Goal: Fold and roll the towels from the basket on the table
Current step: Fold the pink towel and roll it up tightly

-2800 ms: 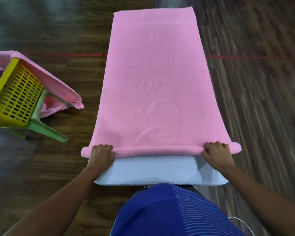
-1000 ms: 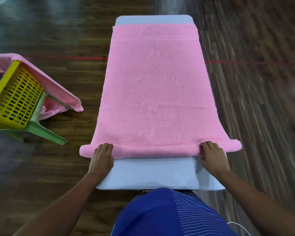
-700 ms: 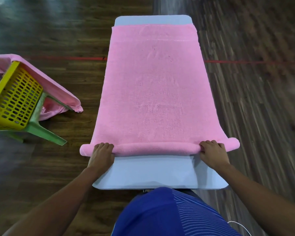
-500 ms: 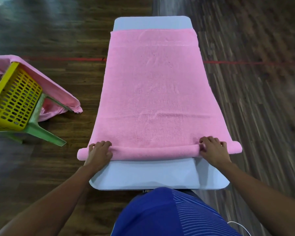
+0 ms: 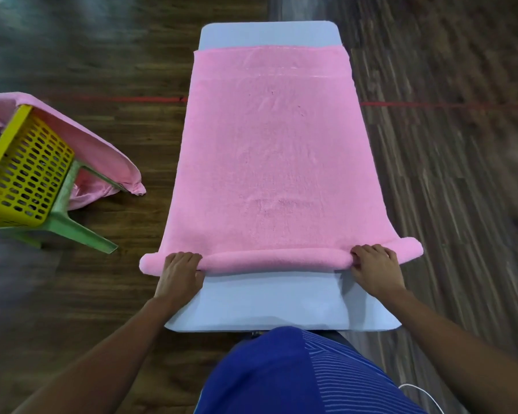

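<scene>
A long pink terry towel [image 5: 277, 162] lies flat along a pale grey rectangular table [image 5: 269, 300], covering most of its top. A bare strip of table shows at the far end and a wider one at the near end. The towel's near edge is turned up into a low, tight roll [image 5: 277, 259] that runs across the table and overhangs it on both the left and the right.

The left hand [image 5: 180, 274] grips the roll near its left end, fingers curled over the top and thumb on the near side. The right hand [image 5: 375, 271] grips it near the right end in the same way, knuckles bent over the roll.

To the left, well apart from the table, a yellow perforated plastic basket [image 5: 22, 174] sits tilted on a green plastic leg [image 5: 72, 225], with a second pink towel [image 5: 96, 150] draped over its far rim. A thin red line [image 5: 150, 99] crosses the dark wooden plank floor [image 5: 449, 180]. A blue striped shirt [image 5: 296, 375] fills the near edge.
</scene>
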{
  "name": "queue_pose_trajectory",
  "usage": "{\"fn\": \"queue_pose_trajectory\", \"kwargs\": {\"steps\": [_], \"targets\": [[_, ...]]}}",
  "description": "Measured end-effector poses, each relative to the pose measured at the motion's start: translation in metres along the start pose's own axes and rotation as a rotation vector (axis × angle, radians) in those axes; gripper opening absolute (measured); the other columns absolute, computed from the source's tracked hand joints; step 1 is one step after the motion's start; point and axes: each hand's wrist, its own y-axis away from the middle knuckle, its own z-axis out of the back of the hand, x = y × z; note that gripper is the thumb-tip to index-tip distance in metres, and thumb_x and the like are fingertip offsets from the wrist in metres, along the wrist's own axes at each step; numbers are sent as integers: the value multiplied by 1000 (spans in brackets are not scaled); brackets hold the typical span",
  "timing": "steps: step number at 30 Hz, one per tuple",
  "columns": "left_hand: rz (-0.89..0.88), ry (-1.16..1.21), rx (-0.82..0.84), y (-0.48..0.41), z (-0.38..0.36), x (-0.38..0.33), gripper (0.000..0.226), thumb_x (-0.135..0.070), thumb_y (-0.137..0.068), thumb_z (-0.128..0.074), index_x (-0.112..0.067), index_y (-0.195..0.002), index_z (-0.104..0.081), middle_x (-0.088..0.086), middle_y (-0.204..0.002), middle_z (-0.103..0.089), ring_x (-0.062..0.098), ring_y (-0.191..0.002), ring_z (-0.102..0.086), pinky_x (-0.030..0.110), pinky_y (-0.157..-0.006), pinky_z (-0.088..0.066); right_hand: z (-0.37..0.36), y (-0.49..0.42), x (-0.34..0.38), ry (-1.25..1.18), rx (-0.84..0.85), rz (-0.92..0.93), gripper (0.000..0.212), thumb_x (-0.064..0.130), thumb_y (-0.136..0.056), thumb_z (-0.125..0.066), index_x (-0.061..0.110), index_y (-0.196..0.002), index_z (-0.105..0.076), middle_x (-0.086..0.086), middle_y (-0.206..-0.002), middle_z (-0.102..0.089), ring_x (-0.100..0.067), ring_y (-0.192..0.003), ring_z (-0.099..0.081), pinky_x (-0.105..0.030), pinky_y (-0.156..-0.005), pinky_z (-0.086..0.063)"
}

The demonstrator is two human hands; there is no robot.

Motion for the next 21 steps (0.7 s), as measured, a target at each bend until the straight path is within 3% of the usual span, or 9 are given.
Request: {"fn": "queue_pose_trajectory", "kwargs": {"steps": [3, 6, 8, 10, 12, 14, 16, 18, 21], "targets": [[4, 43, 57, -9, 9, 1, 23, -26, -83, -50, -12, -97, -62, 6, -81, -69, 28, -75, -62, 45, -86, -45, 13, -10, 4, 65, 146, -75, 22, 30, -86, -49, 22, -101, -63, 0, -101, -67, -24, -98, -56, -39, -88, -32], [28, 43, -41, -14, 9, 5, 26, -16, -84, -62, -10, -109, -58, 9, -92, -65, 32, -86, -59, 47, -86, -41, 8, -13, 6, 9, 4, -88, 17, 22, -85, -56, 16, -100, -60, -6, -98, -62, -29, -93, -53, -41, -81, -34], [25, 4, -130, -15, 6, 3, 22, -8, -83, -66, -9, -105, -62, 10, -99, -64, 32, -90, -57, 49, -86, -42, 0, -14, 4, -11, -99, -45, 13, 10, -81, -63, 10, -94, -62, -10, -93, -60, -32, -85, -51, -39, -70, -34], [27, -4, -141, -15, 5, -1, 19, -4, -83, -66, -6, -102, -66, 12, -101, -67, 33, -92, -60, 49, -87, -45, -3, -11, 2, -54, -87, -2, 19, 0, -74, -65, 8, -92, -63, -10, -93, -60, -33, -82, -53, -36, -66, -34], [41, -14, -79, -11, 1, -2, 33, -2, -78, -68, -2, -111, -66, 16, -110, -67, 35, -102, -61, 51, -94, -45, -7, -5, 1, -86, -66, 28, 36, 1, -63, -71, 7, -97, -62, -9, -98, -62, -33, -88, -57, -40, -70, -43], [42, -46, -6, -4, -4, -1, 53, -3, -71, -71, 0, -123, -60, 19, -121, -63, 37, -113, -58, 52, -103, -40, -11, 1, 2, -82, -15, 50, 53, 4, -56, -76, 7, -107, -61, -10, -107, -64, -33, -98, -60, -46, -85, -49], [58, -51, 34, 0, -5, -2, 55, -3, -72, -71, -1, -126, -59, 18, -124, -62, 36, -116, -57, 52, -106, -37, -13, 4, 1, -88, 1, 40, 49, 4, -60, -74, 7, -107, -63, -10, -106, -66, -34, -98, -61, -47, -91, -47], [76, -30, 17, -4, -2, -2, 36, -7, -78, -66, -4, -115, -66, 15, -113, -68, 33, -106, -62, 50, -101, -42, -7, 0, 1, -63, 7, 2, 35, 7, -67, -70, 10, -101, -64, -8, -98, -67, -33, -93, -61, -44, -87, -44], [58, -49, 72, -11, 8, -1, 16, -20, -83, -52, -14, -89, -66, 6, -88, -70, 27, -84, -61, 47, -95, -41, 8, -10, 3, 24, 140, -6, 21, 28, -83, -57, 20, -102, -62, 0, -100, -66, -25, -96, -57, -39, -86, -37]]}}
